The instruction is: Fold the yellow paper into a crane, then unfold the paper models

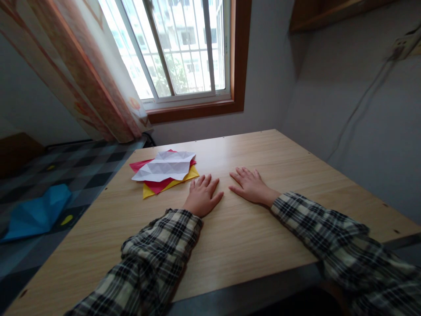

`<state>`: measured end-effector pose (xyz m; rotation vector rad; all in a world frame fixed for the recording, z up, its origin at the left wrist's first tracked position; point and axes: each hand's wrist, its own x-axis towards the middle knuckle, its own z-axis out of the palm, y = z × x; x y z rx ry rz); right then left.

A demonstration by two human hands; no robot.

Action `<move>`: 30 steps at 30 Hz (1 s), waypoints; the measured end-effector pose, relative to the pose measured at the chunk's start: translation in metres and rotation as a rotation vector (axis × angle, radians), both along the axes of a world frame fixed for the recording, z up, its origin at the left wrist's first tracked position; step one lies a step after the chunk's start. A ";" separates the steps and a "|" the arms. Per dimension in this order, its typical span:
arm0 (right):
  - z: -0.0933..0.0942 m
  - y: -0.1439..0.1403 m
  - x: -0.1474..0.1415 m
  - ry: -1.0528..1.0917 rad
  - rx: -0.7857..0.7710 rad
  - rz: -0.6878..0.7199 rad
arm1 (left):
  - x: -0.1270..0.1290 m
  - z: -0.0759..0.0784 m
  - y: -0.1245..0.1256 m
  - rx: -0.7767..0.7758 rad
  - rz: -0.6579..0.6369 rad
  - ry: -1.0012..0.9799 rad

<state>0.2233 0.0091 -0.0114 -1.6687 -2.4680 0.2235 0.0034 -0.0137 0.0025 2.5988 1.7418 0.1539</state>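
My left hand (203, 195) lies flat on the wooden table (250, 245), palm down, with its fingers spread and nothing under them that I can see. Just to its left is a small pile of paper: a creased white sheet (164, 166) on top, a red sheet (158, 186) below it and a yellow sheet (188, 174) at the bottom. The fingertips come close to the yellow corner. Across a short gap of bare wood, my right hand (251, 185) also rests palm down, fingers apart, holding nothing.
On the checked bed cover (95, 160) at the left lies a folded blue sheet of paper (41, 210). Beyond the table are a barred window (184, 52) and a patterned curtain (75, 66). A cable (358, 103) hangs from a wall socket (403, 47) at the right.
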 end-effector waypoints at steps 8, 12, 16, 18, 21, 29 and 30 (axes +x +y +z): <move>0.000 0.000 0.000 0.004 -0.001 -0.002 | 0.000 0.001 0.000 -0.003 -0.001 -0.006; -0.001 0.000 0.000 0.007 0.006 -0.003 | 0.000 0.001 0.000 -0.007 -0.002 0.002; 0.000 0.000 -0.001 0.006 0.010 0.003 | -0.001 0.000 -0.001 0.010 -0.009 -0.021; 0.000 0.000 -0.001 0.006 0.009 0.006 | -0.002 0.000 -0.002 0.046 -0.021 -0.042; 0.001 0.000 0.001 0.008 0.005 0.007 | -0.002 0.003 -0.003 0.129 -0.061 -0.084; 0.001 0.003 0.005 0.023 0.010 0.029 | -0.032 0.017 0.008 0.363 0.021 -0.148; 0.000 0.003 0.006 0.022 0.013 0.033 | -0.040 0.017 0.010 0.383 0.061 -0.135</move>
